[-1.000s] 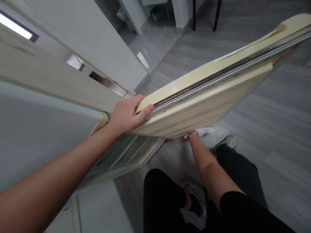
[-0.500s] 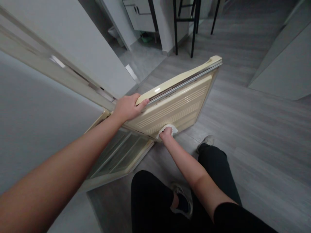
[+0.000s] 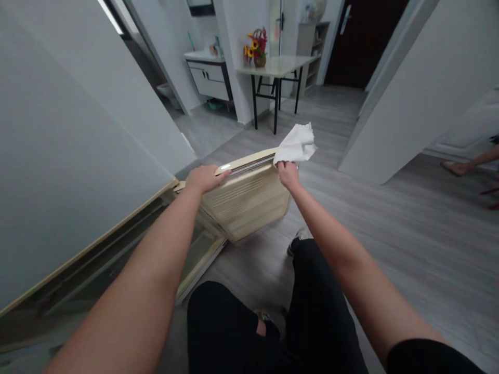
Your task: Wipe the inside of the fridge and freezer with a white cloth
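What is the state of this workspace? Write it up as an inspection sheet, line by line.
Surface: grey plank floor; the person crouches on it.
Job's things: cream fridge door, open and swung out low; white cloth bunched above the door's far top corner.
Clutter: nothing seen on the floor near the door.
Grippers: left hand grips the door's top edge; right hand holds the cloth at the door's top edge.
Cables: nothing seen.
Surroundings: table on black legs with flowers; white cabinet; dark door; another person's foot at right.
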`<move>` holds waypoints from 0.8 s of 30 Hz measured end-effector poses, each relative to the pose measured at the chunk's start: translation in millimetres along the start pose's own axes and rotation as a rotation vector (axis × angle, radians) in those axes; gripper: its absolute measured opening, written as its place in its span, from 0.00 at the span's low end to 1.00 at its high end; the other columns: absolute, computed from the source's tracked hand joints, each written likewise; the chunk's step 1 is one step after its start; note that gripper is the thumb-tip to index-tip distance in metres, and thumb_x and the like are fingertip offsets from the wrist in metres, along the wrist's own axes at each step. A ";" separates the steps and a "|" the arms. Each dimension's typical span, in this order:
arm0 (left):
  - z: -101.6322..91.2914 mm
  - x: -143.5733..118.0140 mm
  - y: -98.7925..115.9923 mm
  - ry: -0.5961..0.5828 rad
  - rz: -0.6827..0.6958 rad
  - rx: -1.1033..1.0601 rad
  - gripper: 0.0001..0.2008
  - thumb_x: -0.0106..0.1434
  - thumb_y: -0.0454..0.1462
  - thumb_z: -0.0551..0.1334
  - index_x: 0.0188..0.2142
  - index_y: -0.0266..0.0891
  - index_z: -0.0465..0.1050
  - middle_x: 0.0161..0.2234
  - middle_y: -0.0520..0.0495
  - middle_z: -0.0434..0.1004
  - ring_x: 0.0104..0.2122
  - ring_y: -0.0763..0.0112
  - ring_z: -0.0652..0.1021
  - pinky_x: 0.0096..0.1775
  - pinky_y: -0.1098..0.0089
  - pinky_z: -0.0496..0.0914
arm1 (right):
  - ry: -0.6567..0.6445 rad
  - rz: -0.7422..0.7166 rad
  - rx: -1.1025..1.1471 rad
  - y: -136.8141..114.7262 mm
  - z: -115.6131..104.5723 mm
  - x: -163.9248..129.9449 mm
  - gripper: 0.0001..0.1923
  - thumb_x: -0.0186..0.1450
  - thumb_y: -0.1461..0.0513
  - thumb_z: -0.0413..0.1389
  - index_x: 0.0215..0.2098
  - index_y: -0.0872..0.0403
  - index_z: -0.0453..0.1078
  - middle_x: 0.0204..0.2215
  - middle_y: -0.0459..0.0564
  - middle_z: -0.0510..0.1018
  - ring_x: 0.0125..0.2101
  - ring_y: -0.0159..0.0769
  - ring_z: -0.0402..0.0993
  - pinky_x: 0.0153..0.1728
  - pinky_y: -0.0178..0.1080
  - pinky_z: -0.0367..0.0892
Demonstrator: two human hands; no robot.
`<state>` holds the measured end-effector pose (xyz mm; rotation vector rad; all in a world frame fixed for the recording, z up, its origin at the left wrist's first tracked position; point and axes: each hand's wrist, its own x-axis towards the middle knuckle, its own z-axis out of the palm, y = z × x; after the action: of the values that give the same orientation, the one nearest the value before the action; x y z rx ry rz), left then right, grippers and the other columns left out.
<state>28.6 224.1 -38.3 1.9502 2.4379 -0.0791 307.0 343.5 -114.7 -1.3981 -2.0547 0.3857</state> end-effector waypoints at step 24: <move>109.5 -213.8 39.6 0.345 -0.086 -0.721 0.31 0.72 0.52 0.43 0.69 0.45 0.58 0.70 0.43 0.60 0.70 0.63 0.61 0.69 0.60 0.59 | -0.648 -0.220 -0.507 -40.7 -134.8 -111.6 0.36 0.74 0.44 0.39 0.47 0.61 0.79 0.47 0.68 0.81 0.46 0.52 0.79 0.39 0.40 0.66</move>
<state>112.5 18.9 -138.9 1.6098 2.2377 1.0524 390.5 212.2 -24.9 -1.4181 -2.9670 0.2486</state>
